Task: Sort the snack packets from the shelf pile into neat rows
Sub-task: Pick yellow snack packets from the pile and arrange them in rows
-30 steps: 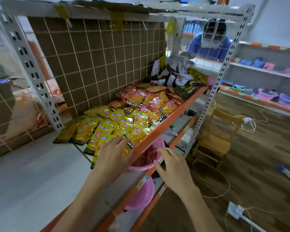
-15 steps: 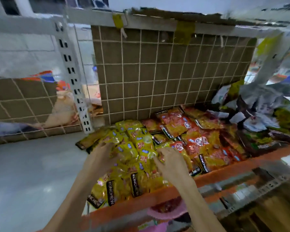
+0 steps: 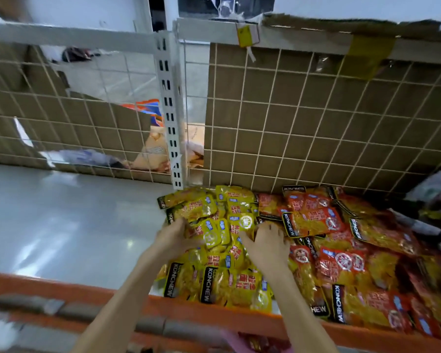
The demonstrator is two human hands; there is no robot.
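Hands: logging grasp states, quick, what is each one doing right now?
Left hand: fingers curled, gripping yellow packets.
Right hand: resting on the yellow packets, fingers bent; grasp cannot be told.

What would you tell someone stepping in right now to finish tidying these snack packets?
Left hand: fingers curled on the left side of the yellow packets.
Right hand: fingers curled on the right side of the same yellow group, next to the red packets.
Layout: yellow on the left, red on the right, all on the white shelf behind its orange front edge.
Done: colours roughly grouped.
Left: packets overlap and lie at odd angles; straighten both groups into rows. Bare shelf space lies to the left.
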